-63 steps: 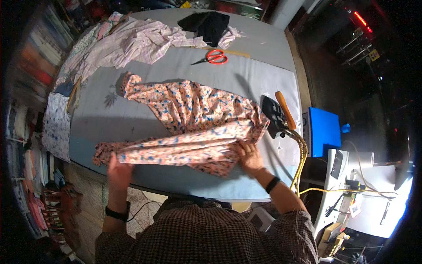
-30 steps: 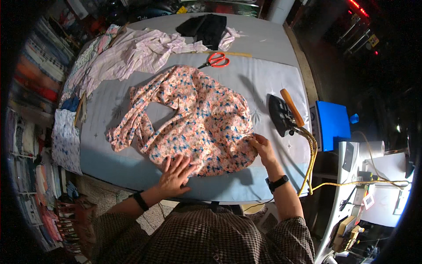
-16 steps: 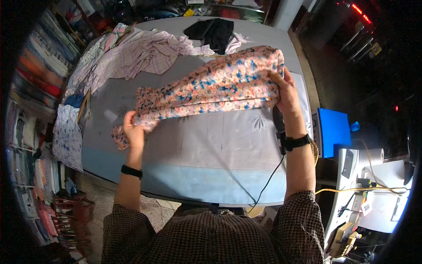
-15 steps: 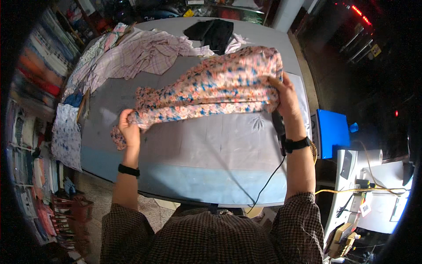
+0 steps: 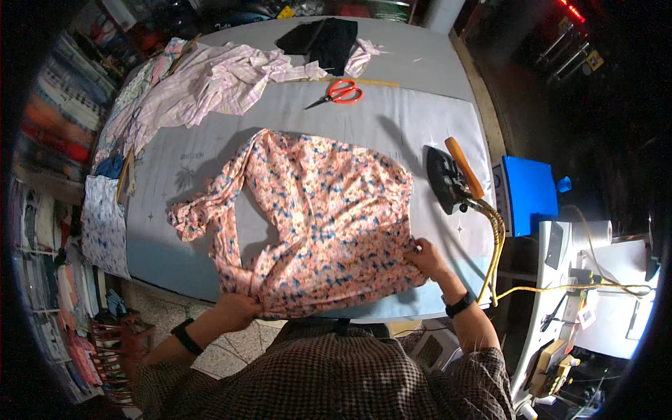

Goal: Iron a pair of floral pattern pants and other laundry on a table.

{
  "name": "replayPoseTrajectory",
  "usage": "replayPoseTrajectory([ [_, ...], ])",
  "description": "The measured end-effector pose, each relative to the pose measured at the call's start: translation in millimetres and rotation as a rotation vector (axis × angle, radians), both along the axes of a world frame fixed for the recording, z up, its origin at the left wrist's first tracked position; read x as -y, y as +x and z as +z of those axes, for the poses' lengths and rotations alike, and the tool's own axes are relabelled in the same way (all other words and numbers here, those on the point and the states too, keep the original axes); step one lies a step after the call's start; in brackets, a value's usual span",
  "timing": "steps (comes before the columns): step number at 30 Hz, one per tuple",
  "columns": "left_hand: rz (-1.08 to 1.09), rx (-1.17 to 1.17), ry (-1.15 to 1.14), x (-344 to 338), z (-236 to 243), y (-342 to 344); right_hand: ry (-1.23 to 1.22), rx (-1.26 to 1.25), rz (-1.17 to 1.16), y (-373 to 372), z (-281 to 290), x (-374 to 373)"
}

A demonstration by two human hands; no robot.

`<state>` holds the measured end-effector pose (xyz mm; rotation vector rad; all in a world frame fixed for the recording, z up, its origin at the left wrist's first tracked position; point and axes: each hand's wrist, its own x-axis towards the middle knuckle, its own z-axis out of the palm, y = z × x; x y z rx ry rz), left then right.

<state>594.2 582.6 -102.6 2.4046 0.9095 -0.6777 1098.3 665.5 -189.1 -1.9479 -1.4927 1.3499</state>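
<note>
A pink floral garment (image 5: 339, 199) with blue flecks lies spread over the padded table, one bunched sleeve-like part reaching to the left. At its near left edge, my left hand (image 5: 238, 311) is closed on the fabric. My right hand (image 5: 428, 259) pinches its right edge near the lower corner. The cloth sags past the table's front edge close to my body. To the right of the garment, an iron (image 5: 442, 178) with a wooden handle rests on the table. Orange-handled scissors (image 5: 341, 92) lie beyond the garment.
A purple checked cloth (image 5: 217, 77) and a black cloth (image 5: 329, 43) lie along the table's far side. From the iron a yellow cord (image 5: 498, 245) runs down the right edge. A blue box (image 5: 528, 196) stands right of the table; shelves of folded fabric (image 5: 59, 133) line the left.
The floral garment, held folded in the air before, is now lowered and spread on the table. Both hands came nearer my body, the left also rightward. Scissors and iron are now uncovered.
</note>
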Motion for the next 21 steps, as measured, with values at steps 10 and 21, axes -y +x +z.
replayPoseTrajectory([
  [10,0.414,0.431,-0.081,-151.1,-5.8,154.6,-0.189,-0.469,0.007,5.1,52.5,45.4],
  [21,0.494,0.314,0.04,-307.8,-46.4,295.5,-0.013,0.031,0.079,-9.5,47.9,46.7],
])
